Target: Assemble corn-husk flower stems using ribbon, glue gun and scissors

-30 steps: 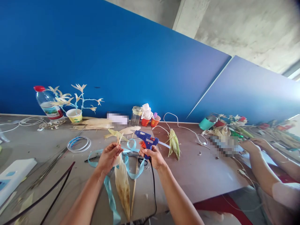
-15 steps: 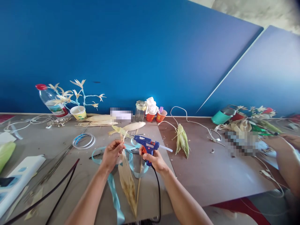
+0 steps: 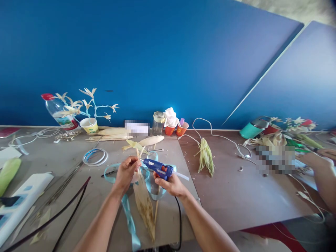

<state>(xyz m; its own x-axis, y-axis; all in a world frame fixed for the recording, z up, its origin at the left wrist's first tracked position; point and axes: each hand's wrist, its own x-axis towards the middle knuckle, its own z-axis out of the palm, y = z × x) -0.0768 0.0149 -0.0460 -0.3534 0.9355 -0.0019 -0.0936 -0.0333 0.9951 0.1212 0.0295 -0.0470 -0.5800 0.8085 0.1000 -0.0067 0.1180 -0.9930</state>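
Note:
My left hand [image 3: 128, 172] pinches a pale piece of corn husk, whose thin tips stick up above the fingers. My right hand [image 3: 172, 182] is wrapped round a blue glue gun [image 3: 159, 168], with a clear glue stick [image 3: 181, 175] coming out of its back. The gun's nozzle points left and is right by the husk at my left fingertips. Below the hands lies a long dried husk [image 3: 145, 206] with brown patches. Light blue ribbon [image 3: 127, 217] loops on the table under and beside both hands.
A ribbon roll [image 3: 95, 157], power strip [image 3: 25, 196] and black cables are at left. Behind stand a bottle [image 3: 61, 117], a cup of husk flowers [image 3: 89, 125], a jar [image 3: 158, 123] and red cups. Green husks [image 3: 205, 157] and another person's arm [image 3: 321, 175] are at right.
The glue gun has tilted flatter and moved left and down, bringing its nozzle to the husk in my left hand. My left hand has stayed almost in place.

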